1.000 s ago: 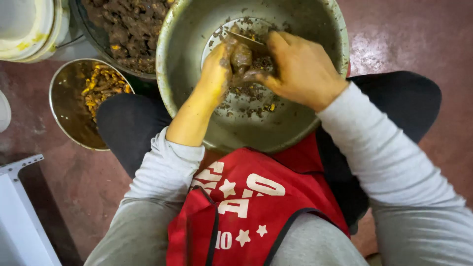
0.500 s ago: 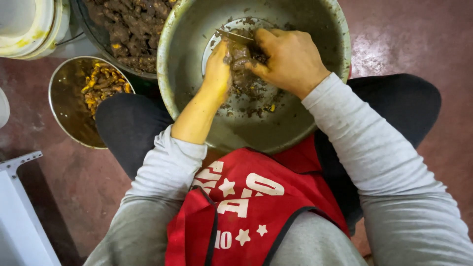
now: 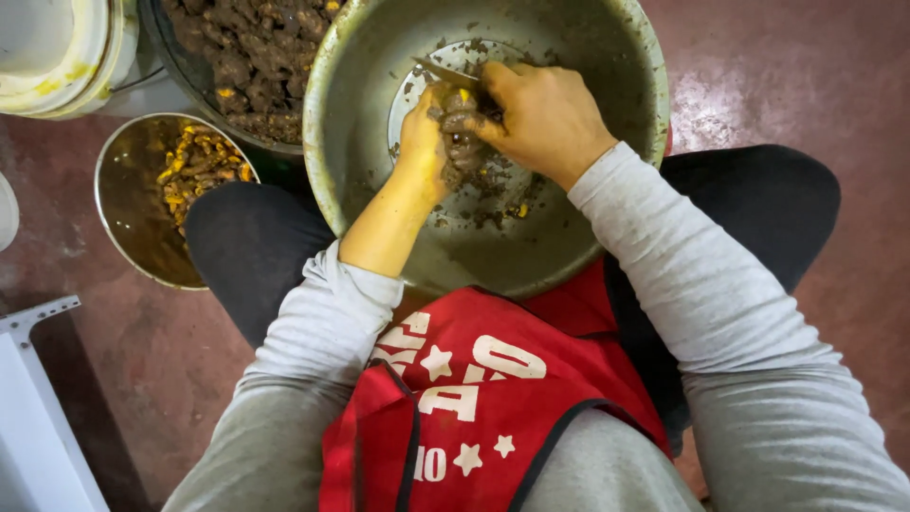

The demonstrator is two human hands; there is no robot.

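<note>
The person is sitting over a large steel basin (image 3: 607, 237) resting on the lap, scraping a muddy brown root (image 3: 462, 133). The left hand (image 3: 425, 142) is gripping the root above the basin's middle, while the right hand (image 3: 545, 118) is clenching a small knife (image 3: 445, 71) against it. Judging by this, peeling is under way; the next stroke calls for turning the root to an uncleaned side.

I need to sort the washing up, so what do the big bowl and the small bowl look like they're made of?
Big bowl: likely steel, dull grey, scuffed sheen, thin rolled rim. Small bowl: also metal by its bright reflective rim, darker tarnished inside.
</note>
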